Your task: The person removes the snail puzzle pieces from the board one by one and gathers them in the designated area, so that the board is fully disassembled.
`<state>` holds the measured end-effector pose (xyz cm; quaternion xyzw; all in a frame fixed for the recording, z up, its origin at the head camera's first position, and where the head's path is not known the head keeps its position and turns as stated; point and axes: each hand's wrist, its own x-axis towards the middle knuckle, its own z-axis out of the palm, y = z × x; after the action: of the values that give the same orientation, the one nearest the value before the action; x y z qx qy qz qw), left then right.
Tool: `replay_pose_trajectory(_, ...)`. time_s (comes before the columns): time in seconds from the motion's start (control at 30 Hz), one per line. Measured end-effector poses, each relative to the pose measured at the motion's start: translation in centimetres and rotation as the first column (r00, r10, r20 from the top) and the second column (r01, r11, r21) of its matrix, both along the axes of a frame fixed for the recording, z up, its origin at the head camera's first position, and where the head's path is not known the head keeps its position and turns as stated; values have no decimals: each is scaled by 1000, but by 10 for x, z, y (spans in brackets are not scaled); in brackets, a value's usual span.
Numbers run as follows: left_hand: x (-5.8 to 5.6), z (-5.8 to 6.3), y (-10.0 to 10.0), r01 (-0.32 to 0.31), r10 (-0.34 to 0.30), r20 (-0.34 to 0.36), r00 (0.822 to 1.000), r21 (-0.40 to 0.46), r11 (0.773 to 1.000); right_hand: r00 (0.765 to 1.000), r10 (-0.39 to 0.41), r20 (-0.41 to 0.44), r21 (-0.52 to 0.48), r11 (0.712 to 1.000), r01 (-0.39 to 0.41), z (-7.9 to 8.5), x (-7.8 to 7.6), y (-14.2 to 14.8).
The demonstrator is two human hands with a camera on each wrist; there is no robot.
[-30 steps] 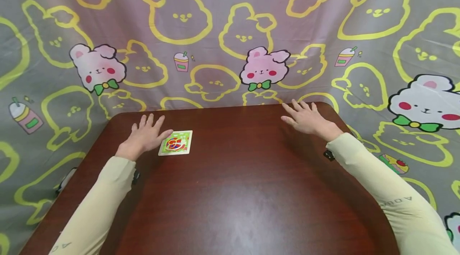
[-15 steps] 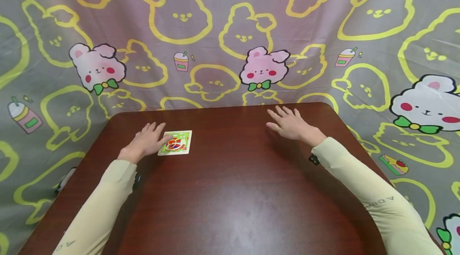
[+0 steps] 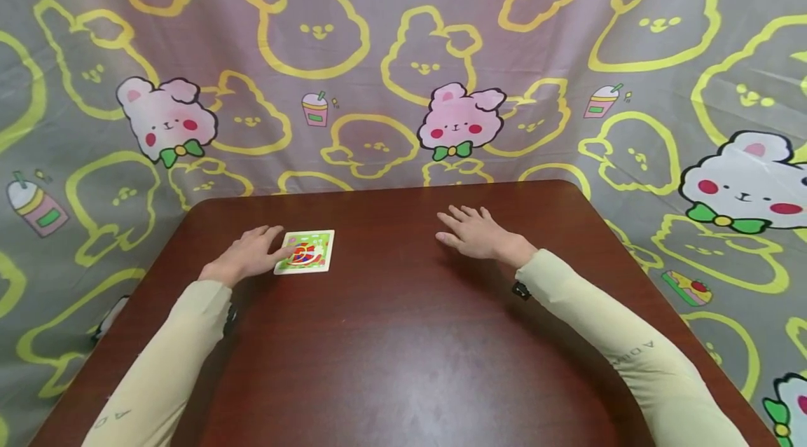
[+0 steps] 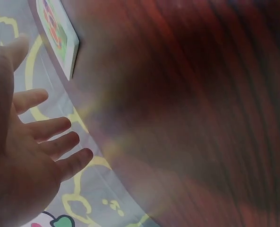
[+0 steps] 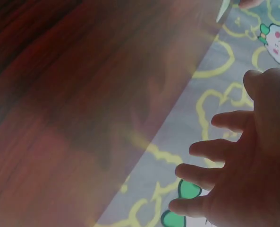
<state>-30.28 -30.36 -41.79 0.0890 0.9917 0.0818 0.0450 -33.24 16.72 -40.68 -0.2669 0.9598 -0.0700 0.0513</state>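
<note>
A small flat square board [image 3: 315, 258] with a pale rim and a bright green, red and blue picture lies on the left part of the brown table. In the left wrist view the same board [image 4: 59, 35] shows a thin pale edge. My left hand [image 3: 246, 254] is just left of it, thumb overlapping its left side in the head view, fingers relaxed and holding nothing. My right hand [image 3: 479, 233] hovers over the table to the right of the board, fingers spread, with nothing in it. Its shadow falls on the wood below.
The dark brown wooden table [image 3: 403, 335] has rounded far corners. Right behind and beside it hangs a grey curtain [image 3: 378, 33] with yellow outlines and rabbit faces. Both forearms wear pale sleeves [image 3: 605, 321].
My right hand has moved left and slightly nearer across the table. My left hand has lowered and turned beside the board, its fingers drawing closer to the board's left edge.
</note>
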Motion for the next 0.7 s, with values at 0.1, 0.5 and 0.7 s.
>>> replay_pose_trajectory(0.1,0,0,-4,0,0,1,1000,4,1000,1000,17,15,1,1000,-17,-2,3,-12)
replay_pose_trajectory(0.5,4,-7,-18,25,-27,65,998,22,999,990,135,38,20,991,-135,-10,4,-68)
replay_pose_trajectory(0.7,-3,-8,-14,58,-60,103,993,18,998,984,173,50,14,985,-174,-16,6,-87)
